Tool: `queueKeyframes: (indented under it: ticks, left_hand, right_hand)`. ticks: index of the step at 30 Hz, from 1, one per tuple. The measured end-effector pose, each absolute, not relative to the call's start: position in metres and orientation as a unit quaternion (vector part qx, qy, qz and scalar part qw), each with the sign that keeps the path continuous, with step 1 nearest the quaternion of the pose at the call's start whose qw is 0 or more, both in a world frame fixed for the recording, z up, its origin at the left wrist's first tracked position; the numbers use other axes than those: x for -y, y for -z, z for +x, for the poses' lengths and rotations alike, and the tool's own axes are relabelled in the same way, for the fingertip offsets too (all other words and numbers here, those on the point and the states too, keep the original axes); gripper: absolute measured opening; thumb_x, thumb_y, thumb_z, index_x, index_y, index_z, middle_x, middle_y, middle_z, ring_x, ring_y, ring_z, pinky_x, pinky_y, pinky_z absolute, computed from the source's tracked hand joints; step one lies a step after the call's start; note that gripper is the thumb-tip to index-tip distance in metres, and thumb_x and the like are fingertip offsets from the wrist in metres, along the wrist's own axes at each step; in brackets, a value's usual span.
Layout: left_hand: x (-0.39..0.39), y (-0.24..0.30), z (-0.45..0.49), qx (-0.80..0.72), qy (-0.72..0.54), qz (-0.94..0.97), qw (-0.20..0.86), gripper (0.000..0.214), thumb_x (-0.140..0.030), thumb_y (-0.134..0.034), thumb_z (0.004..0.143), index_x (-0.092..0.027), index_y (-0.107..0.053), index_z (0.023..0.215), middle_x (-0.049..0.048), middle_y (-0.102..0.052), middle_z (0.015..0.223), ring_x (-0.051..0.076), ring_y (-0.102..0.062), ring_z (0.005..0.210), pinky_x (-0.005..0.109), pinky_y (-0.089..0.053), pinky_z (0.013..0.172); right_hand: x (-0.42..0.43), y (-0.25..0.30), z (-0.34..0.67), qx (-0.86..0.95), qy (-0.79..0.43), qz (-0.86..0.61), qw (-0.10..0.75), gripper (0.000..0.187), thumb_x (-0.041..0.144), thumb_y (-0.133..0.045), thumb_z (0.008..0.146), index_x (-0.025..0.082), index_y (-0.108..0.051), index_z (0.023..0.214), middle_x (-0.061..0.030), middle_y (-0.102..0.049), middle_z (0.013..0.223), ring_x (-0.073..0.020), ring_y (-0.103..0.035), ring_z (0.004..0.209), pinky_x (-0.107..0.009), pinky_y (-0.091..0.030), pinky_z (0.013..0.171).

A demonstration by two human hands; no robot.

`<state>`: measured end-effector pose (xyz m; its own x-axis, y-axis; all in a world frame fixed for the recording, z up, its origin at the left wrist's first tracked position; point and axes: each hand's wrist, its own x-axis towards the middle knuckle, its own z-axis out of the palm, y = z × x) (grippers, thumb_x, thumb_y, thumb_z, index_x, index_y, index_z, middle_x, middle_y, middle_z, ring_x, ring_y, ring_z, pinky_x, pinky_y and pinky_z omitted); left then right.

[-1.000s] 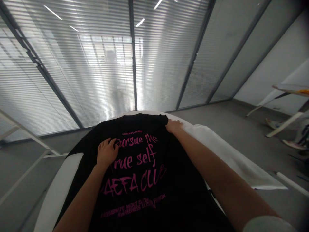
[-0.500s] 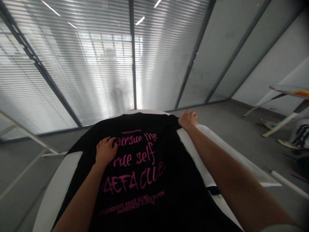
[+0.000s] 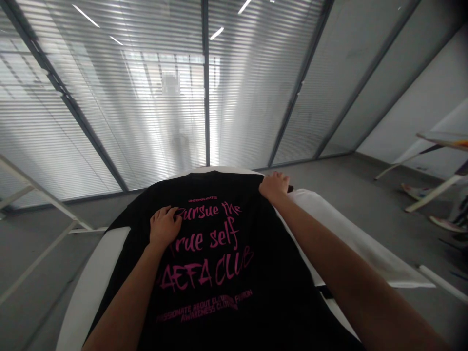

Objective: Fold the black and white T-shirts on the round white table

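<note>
A black T-shirt (image 3: pixel 270 297) with pink lettering lies spread over a white board (image 3: pixel 86 287) with a rounded far end. My left hand (image 3: pixel 164 226) rests on the shirt, at the left of the printed words, with its fingers slightly bent and apart. Over at the shirt's far right shoulder, my right hand (image 3: pixel 275 186) lies on the cloth near the sleeve, fingers apart. A dark bit of sleeve shows just beyond its right side. The undersides of both hands are hidden.
White cloth (image 3: pixel 336 234) extends to the right of the board. At the left stands a white metal frame (image 3: pixel 47 200). Behind the board is a glass partition with blinds (image 3: pixel 164 126). A table (image 3: pixel 438 141) and shoes (image 3: pixel 448 223) are at the far right.
My right hand has moved left, from the sleeve's outer edge onto the shoulder, and the sleeve end now shows beyond it. My left hand stays on the print. The view has shifted slightly.
</note>
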<state>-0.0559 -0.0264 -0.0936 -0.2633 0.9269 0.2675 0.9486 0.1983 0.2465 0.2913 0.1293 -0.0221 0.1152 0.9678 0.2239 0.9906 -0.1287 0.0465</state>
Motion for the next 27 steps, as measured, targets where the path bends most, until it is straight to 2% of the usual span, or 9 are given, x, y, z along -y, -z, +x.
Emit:
queueKeyframes:
  ticks: [3, 6, 9, 13, 15, 21, 24, 27]
  left_hand:
    - [0.023, 0.088, -0.064, 0.777, 0.207, -0.594, 0.004, 0.036, -0.033, -0.044, 0.087, -0.026, -0.070, 0.111, 0.0076, -0.063, 0.123, 0.027, -0.053, 0.115, 0.043, -0.038, 0.100]
    - [0.023, 0.080, -0.093, 0.817, 0.226, -0.530, -0.012, 0.039, -0.034, -0.039, 0.087, -0.021, -0.071, 0.105, 0.0108, -0.069, 0.109, 0.027, -0.062, 0.102, 0.039, -0.045, 0.091]
    - [0.031, 0.074, -0.137, 0.900, 0.204, -0.385, -0.024, 0.046, -0.039, -0.037, 0.087, -0.014, -0.069, 0.110, 0.0193, -0.069, 0.105, 0.035, -0.063, 0.101, 0.047, -0.047, 0.086]
    - [0.050, 0.073, -0.185, 0.944, 0.175, -0.267, -0.077, 0.067, -0.051, -0.039, 0.083, 0.000, -0.061, 0.119, 0.0341, -0.060, 0.117, 0.049, -0.057, 0.109, 0.060, -0.045, 0.084]
    - [0.055, 0.073, -0.195, 0.950, 0.174, -0.247, -0.081, 0.077, -0.057, -0.039, 0.081, 0.006, -0.056, 0.123, 0.0386, -0.056, 0.119, 0.052, -0.054, 0.111, 0.064, -0.044, 0.083]
    - [0.054, 0.079, -0.207, 0.953, 0.144, -0.253, -0.077, 0.089, -0.066, -0.046, 0.073, 0.001, -0.048, 0.132, 0.0368, -0.051, 0.128, 0.053, -0.046, 0.121, 0.070, -0.037, 0.089]
    - [0.049, 0.092, -0.223, 0.964, 0.117, -0.231, -0.058, 0.090, -0.065, -0.046, 0.073, -0.002, -0.043, 0.137, 0.0362, -0.045, 0.135, 0.055, -0.041, 0.124, 0.070, -0.039, 0.085]
    - [0.044, 0.109, -0.246, 0.949, 0.120, -0.291, -0.036, 0.083, -0.062, -0.042, 0.077, 0.004, -0.050, 0.128, 0.0379, -0.056, 0.118, 0.056, -0.053, 0.109, 0.067, -0.045, 0.072]
  right_hand:
    - [-0.110, 0.021, 0.247, 0.714, 0.035, -0.695, 0.077, 0.043, 0.035, -0.040, 0.091, 0.015, -0.059, 0.124, -0.0200, -0.052, 0.128, -0.0353, -0.045, 0.119, -0.050, -0.033, 0.097]
    - [-0.081, 0.037, 0.202, 0.762, -0.021, -0.638, 0.108, 0.051, 0.045, -0.035, 0.094, 0.022, -0.049, 0.136, -0.0167, -0.049, 0.136, -0.0326, -0.044, 0.122, -0.049, -0.032, 0.099]
    - [-0.050, 0.066, 0.171, 0.770, -0.062, -0.623, 0.122, 0.056, 0.050, -0.029, 0.096, 0.025, -0.039, 0.145, -0.0143, -0.039, 0.148, -0.0320, -0.033, 0.135, -0.050, -0.024, 0.106]
    - [-0.025, 0.093, 0.159, 0.770, -0.053, -0.620, 0.140, 0.055, 0.048, -0.028, 0.097, 0.022, -0.042, 0.144, -0.0131, -0.033, 0.153, -0.0308, -0.023, 0.142, -0.050, -0.010, 0.112]
    - [-0.022, 0.098, 0.160, 0.770, -0.046, -0.618, 0.151, 0.054, 0.046, -0.029, 0.097, 0.021, -0.044, 0.143, -0.0127, -0.034, 0.153, -0.0298, -0.022, 0.142, -0.049, -0.008, 0.113]
    - [-0.028, 0.097, 0.164, 0.777, -0.049, -0.609, 0.153, 0.054, 0.045, -0.031, 0.096, 0.021, -0.045, 0.142, -0.0128, -0.036, 0.151, -0.0300, -0.024, 0.141, -0.050, -0.010, 0.113]
    - [-0.028, 0.097, 0.163, 0.776, -0.053, -0.610, 0.148, 0.054, 0.044, -0.030, 0.096, 0.020, -0.044, 0.142, -0.0130, -0.035, 0.152, -0.0299, -0.023, 0.141, -0.050, -0.009, 0.113]
    - [-0.028, 0.098, 0.163, 0.776, -0.056, -0.612, 0.143, 0.053, 0.044, -0.029, 0.096, 0.020, -0.044, 0.142, -0.0132, -0.035, 0.152, -0.0299, -0.023, 0.142, -0.050, -0.008, 0.113]
